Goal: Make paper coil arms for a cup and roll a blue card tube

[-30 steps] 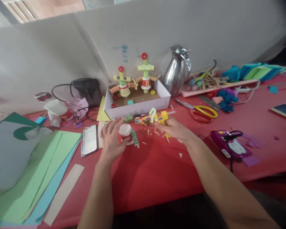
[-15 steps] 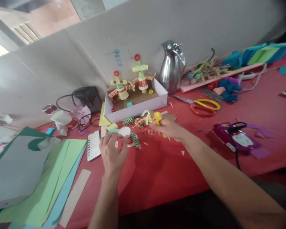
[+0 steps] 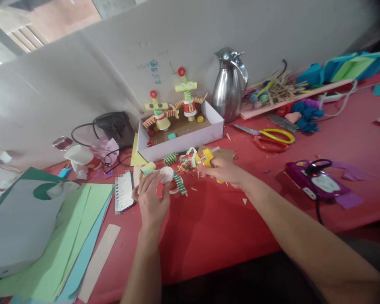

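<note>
My left hand is closed around a small white-and-red paper cup, tilted with its white end towards the back. Green folded-paper springs stick out beside the cup, and one spring hangs at its right. In my right hand is a yellow glue gun, pointing left towards the cup but apart from it. The gun's front end lies over a patch of colourful scraps and is hard to make out. Behind the cup lies a green-striped paper coil.
Two paper-cup figures stand in a white box. A steel jug, scissors and a purple power strip are to the right. Left are a phone and coloured paper sheets. Paper scraps dot the red table.
My left hand has turned the cup slightly, so more of its red side shows, and the cup sits a little higher. The glue gun has hardly moved. The view has shifted slightly.
</note>
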Tool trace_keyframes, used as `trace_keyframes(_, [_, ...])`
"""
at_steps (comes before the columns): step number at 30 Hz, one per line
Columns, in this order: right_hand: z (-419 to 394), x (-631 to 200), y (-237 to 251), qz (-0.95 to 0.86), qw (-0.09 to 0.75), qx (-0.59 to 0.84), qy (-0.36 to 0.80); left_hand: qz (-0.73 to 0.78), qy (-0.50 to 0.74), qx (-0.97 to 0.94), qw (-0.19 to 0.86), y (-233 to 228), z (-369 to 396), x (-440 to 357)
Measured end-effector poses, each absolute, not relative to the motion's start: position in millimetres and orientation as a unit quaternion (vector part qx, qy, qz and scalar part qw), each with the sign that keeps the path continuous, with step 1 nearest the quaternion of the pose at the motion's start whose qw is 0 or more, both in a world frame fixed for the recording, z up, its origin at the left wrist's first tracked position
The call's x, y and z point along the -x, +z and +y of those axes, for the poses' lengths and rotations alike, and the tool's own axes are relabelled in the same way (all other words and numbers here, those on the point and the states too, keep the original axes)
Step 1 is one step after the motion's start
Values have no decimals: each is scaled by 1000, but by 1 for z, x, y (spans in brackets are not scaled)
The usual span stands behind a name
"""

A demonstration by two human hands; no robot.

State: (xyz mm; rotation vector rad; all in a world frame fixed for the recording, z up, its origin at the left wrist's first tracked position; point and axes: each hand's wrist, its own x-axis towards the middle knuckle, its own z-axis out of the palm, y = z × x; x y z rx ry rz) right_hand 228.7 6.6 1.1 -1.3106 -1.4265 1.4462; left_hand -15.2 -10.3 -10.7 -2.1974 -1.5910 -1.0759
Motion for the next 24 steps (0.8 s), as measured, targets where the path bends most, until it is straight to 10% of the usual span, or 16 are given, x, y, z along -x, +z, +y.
trace_keyframes(24, [14,-222,-4,-492,400,485,602,-570,-341,746,49,-5,-7,18])
